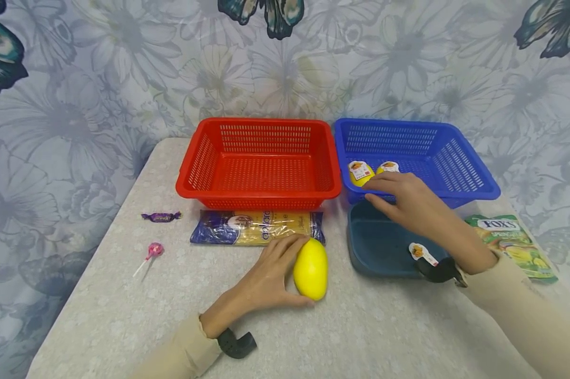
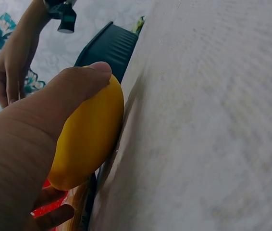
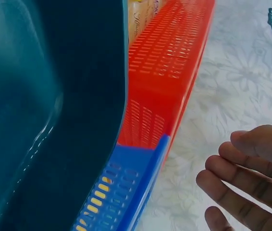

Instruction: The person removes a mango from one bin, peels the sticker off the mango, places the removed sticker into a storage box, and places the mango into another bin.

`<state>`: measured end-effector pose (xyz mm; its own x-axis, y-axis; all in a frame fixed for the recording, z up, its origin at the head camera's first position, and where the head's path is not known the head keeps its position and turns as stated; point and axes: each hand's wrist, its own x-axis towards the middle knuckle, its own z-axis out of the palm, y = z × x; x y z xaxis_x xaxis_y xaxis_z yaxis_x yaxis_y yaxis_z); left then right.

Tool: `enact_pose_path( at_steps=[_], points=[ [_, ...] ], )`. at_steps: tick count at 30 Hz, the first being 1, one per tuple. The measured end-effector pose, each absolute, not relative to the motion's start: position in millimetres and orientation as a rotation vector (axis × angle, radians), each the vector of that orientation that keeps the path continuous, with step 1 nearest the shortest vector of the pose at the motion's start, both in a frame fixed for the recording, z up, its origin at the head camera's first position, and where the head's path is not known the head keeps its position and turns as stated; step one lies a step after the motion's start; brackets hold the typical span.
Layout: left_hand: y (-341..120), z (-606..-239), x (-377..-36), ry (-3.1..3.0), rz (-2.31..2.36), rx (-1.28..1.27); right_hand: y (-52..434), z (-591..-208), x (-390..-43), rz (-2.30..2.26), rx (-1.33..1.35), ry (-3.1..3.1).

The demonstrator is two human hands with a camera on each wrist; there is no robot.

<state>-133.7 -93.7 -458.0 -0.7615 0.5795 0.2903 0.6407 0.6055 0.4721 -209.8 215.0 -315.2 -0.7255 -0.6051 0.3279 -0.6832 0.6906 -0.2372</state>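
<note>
My left hand (image 1: 273, 273) grips a smooth yellow mango (image 1: 311, 269) at the table's middle, thumb at its near end and fingers at the far end. In the left wrist view the thumb presses on the mango (image 2: 90, 134). My right hand (image 1: 410, 202) hovers at the front rim of the blue basket (image 1: 455, 171), its fingers loosely bent around nothing, as the right wrist view of the hand (image 3: 251, 178) shows. Inside that basket lie two labelled mangoes, one (image 1: 361, 173) left of the other (image 1: 387, 167). Below my right forearm stands a dark teal tub (image 1: 372, 247) holding a white fruit sticker (image 1: 422, 253).
A red basket (image 1: 266, 202) stands left of the blue one. In front of it lies a pasta packet (image 1: 252, 229). A purple-wrapped candy (image 1: 161, 217) and a pink lollipop (image 1: 155, 249) are at left. A green FOX'S bag (image 1: 517, 247) lies at right.
</note>
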Motion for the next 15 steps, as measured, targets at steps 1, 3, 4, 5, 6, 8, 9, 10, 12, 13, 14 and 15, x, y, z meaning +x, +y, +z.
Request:
enact_pose_path(
  at_steps=[1, 3, 4, 5, 6, 8, 9, 10, 12, 13, 14, 15],
  points=[
    [-94.0, -458.0, -133.7, -2.715, -0.864, -1.039, 212.1, -315.7, -212.5, 0.505, 1.056, -2.68],
    [-94.2, -458.1, -133.8, -2.709, -0.865, -1.047, 206.5, -317.4, -217.3, 0.493, 1.094, -2.68],
    [-94.2, -458.2, -133.9, -2.706, -0.864, -1.051, 203.5, -318.4, -219.3, 0.484, 1.113, -2.678],
    [-94.2, -458.0, -133.8, -2.706, -0.862, -1.052, 200.6, -319.5, -221.3, 0.479, 1.131, -2.673],
    [-94.2, -457.9, -133.8, -2.706, -0.86, -1.051, 197.7, -320.4, -223.0, 0.473, 1.149, -2.667],
    [-93.9, -457.8, -133.9, -2.708, -0.854, -1.049, 192.1, -322.7, -226.5, 0.468, 1.187, -2.65],
    [-93.8, -457.6, -134.0, -2.709, -0.852, -1.048, 189.6, -324.0, -228.1, 0.466, 1.206, -2.641],
    [-93.6, -457.4, -134.0, -2.71, -0.852, -1.047, 187.2, -325.1, -229.9, 0.467, 1.225, -2.631],
    [-93.4, -457.2, -134.2, -2.707, -0.854, -1.049, 183.4, -327.7, -233.3, 0.465, 1.26, -2.614],
    [-93.3, -457.1, -134.4, -2.705, -0.854, -1.051, 181.9, -329.1, -235.0, 0.467, 1.275, -2.606],
    [-93.2, -457.0, -134.4, -2.702, -0.856, -1.052, 180.5, -330.0, -236.4, 0.467, 1.287, -2.601],
    [-93.3, -456.8, -134.4, -2.7, -0.857, -1.051, 179.2, -330.9, -237.6, 0.465, 1.294, -2.599]
  ],
)
